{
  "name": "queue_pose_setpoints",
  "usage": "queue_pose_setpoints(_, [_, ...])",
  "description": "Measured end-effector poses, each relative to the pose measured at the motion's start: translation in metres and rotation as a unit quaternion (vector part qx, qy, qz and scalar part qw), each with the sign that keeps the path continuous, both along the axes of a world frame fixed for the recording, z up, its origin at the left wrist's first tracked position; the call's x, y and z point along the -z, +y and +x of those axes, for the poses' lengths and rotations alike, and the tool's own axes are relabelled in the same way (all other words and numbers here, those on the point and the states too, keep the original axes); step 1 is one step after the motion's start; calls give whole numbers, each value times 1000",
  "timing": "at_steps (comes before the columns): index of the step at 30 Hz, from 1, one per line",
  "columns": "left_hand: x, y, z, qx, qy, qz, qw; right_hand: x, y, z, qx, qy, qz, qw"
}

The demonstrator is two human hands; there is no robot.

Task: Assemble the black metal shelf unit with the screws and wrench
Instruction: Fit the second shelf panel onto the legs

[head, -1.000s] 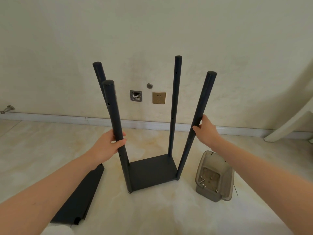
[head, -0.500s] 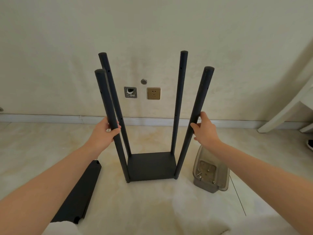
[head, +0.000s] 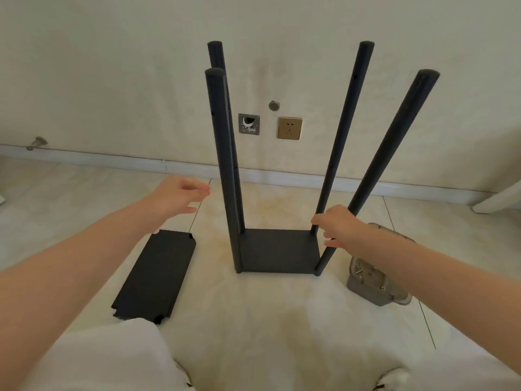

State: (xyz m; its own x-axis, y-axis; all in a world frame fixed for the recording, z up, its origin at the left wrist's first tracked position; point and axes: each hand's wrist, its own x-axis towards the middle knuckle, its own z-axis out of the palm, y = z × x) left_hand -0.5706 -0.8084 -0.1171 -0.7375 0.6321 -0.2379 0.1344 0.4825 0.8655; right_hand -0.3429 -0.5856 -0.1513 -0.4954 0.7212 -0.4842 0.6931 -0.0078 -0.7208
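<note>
Shelf unit (head: 277, 249) stands upright on the tiled floor (head: 267, 320), centre of view, near the wall. One base panel (head: 282, 258), four posts rising from its corners. Posts splay at the top, near-right post (head: 390, 142) most. My read: joints are only loosely fixed and nothing braces the upper ends yet.

Left hand (head: 174, 198) hangs in the air left of the near-left post (head: 225, 165), clear of it. Fingers are spread and hold nothing (blurred).

Right hand (head: 338, 227) lies low across the near-right post, fingers loosely extended, not wrapped round it. Contact or not: can't tell. Probably placed there to catch that post if the frame wobbles.

Second shelf panel (head: 155, 275) lies flat on the floor just left of the frame, within the left hand's reach. Likely the next part to go between the posts.

Clear plastic tub (head: 366, 292) with loose screws (head: 358, 269) sits just right of the frame, beside the right forearm. Wrench not visible.

Judgement: early stage, one tier fitted. The next tier needs the posts pulled parallel so the panel's notched corners meet the post holes. Risk: unheld frame tips or racks sideways.
</note>
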Motion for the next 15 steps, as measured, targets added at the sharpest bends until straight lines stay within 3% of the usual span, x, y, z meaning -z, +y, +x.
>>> queue_pose_setpoints(6, [46, -64, -41, -24, -1, -107, 994, 50, -49, -52, -144, -61, 8, 988])
queue_pose_setpoints(15, [145, -152, -99, -95, -58, -186, 976, 158, -128, -139, -183, -127, -85, 971])
